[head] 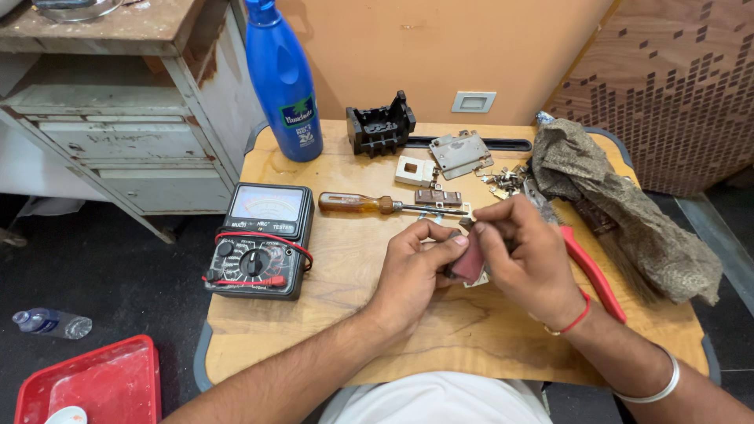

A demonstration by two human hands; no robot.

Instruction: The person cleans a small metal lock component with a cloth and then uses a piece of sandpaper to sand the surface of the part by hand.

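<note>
A repair workshop: multimeter (261, 242), screwdriver (385, 206), pliers (589, 267) and loose metal parts (506, 180) crowd the table (330, 314).

Small reddish-brown switch part (469, 263), tilted, above wooden table

The single head-worn camera looks steeply down and forward from close above a small wooden table (330, 314), facing an orange wall (440, 47), with floor showing at both sides.

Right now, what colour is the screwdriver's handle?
Translucent amber-orange; the screwdriver shows in the head view.
</note>
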